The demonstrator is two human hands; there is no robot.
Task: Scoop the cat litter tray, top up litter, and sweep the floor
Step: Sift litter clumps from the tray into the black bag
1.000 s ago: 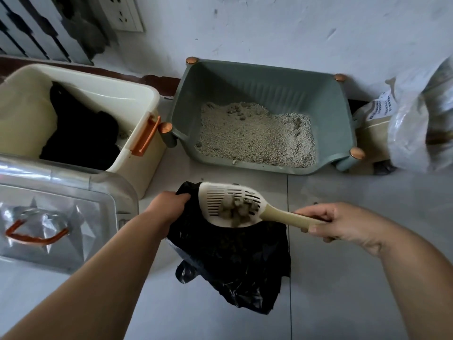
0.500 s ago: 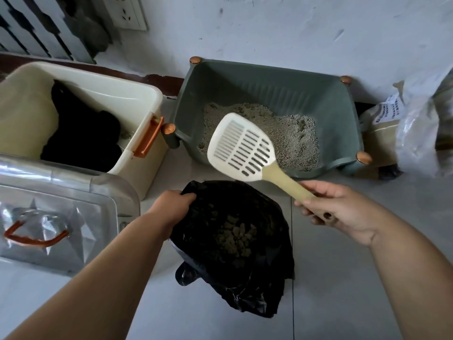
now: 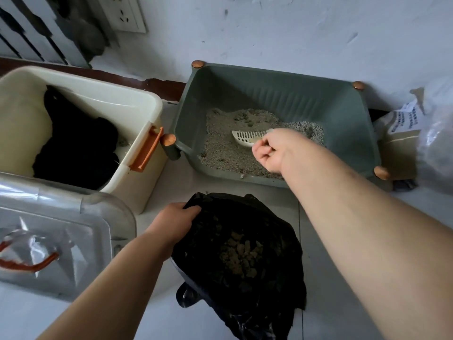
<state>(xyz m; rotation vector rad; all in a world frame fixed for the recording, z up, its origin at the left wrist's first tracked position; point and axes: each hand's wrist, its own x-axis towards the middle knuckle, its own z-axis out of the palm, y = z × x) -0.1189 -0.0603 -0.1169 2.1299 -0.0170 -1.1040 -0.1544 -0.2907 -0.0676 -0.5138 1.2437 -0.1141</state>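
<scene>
A green litter tray (image 3: pixel 343 114) with wooden corner knobs stands against the wall, holding grey litter (image 3: pixel 220 153) with a few clumps at the back. My right hand (image 3: pixel 272 153) reaches into the tray and grips the handle of a cream slotted scoop (image 3: pixel 246 137), whose head lies in the litter. On the floor in front lies an open black rubbish bag (image 3: pixel 269 278) with brownish clumps (image 3: pixel 241 257) inside. My left hand (image 3: pixel 176 222) holds the bag's left rim.
A cream storage bin (image 3: pixel 137 104) with an orange latch and dark contents stands at the left. Its clear lid (image 3: pixel 68 241) lies at the near left. A plastic-wrapped litter sack (image 3: pixel 416 133) leans at the right of the tray. White floor tiles surround the bag.
The scoop tipped its clumps into the black bag, lifted up emptied, then my right hand carried it forward into the litter tray. My left hand stayed on the bag's rim.
</scene>
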